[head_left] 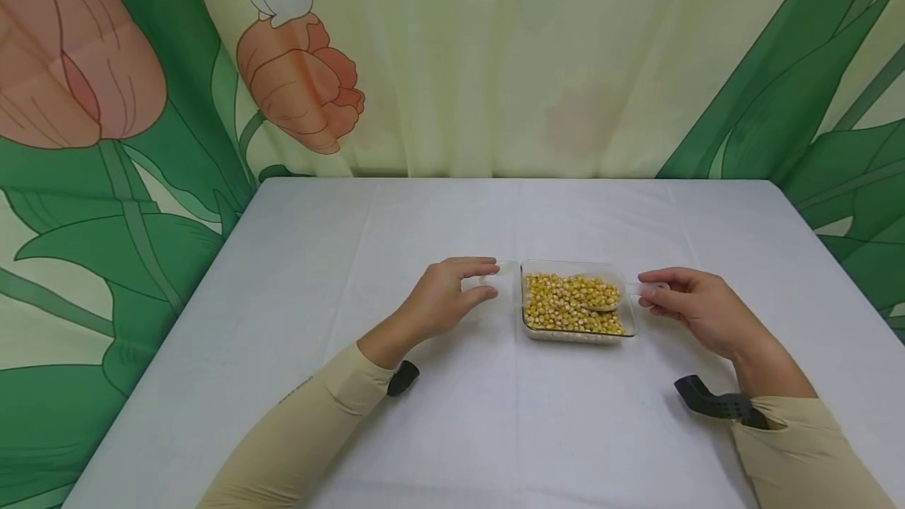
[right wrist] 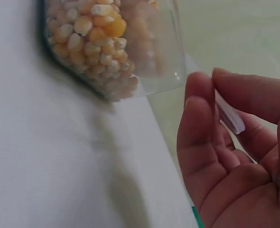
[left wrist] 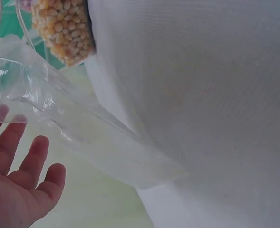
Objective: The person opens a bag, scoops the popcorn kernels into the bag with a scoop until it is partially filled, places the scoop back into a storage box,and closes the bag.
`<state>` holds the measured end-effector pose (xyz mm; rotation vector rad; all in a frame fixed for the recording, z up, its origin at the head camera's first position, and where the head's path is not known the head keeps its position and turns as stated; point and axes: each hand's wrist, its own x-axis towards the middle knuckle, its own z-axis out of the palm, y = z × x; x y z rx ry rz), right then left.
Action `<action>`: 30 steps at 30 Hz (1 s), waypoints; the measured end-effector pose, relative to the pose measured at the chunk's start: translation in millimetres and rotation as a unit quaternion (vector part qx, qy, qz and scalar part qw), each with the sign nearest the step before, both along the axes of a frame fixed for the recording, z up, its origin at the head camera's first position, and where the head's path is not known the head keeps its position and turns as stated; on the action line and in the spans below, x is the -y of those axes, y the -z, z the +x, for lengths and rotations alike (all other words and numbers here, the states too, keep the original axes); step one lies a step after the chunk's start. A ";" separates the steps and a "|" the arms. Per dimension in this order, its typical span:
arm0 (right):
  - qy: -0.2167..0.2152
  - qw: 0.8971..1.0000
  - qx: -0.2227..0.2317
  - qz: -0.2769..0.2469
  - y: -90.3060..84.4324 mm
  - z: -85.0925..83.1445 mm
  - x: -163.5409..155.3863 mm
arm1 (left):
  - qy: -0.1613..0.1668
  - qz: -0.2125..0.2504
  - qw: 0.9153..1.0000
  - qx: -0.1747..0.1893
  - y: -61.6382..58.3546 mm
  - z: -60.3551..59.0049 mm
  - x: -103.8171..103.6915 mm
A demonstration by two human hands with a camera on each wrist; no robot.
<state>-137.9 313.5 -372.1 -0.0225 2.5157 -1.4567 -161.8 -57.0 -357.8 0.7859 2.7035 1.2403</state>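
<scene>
A clear glass container [head_left: 581, 335] full of yellow corn kernels [head_left: 562, 301] stands on the table between the hands. My right hand [head_left: 696, 306] pinches the end of a clear spoon handle [right wrist: 231, 114] between thumb and fingers. The spoon's bowl [head_left: 604, 306] lies among the kernels at the container's right side. My left hand [head_left: 445, 293] holds a clear plastic bag [left wrist: 82, 126] just left of the container. Its thumb and fingers are spread apart at the bag, with some fingertips seen through the film. The bag hangs slack and looks empty.
A white cloth covers the table [head_left: 438, 430]. Behind it hangs a printed curtain [head_left: 495, 61] with tulips and leaves. Black wrist mounts [head_left: 714, 399] sit at both sleeves.
</scene>
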 end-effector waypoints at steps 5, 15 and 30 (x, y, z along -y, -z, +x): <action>0.011 0.993 0.000 -0.116 7.1 -1.5 -5.0 | 0.005 0.009 1.000 -0.001 0.2 -0.2 -1.3; 0.010 0.976 -0.011 -0.215 8.6 0.1 -6.2 | 0.006 0.006 1.000 0.005 2.3 -1.1 -2.8; 0.030 0.960 -0.022 -0.279 0.9 3.0 -0.6 | 0.002 0.006 1.000 0.015 1.1 -1.0 -3.6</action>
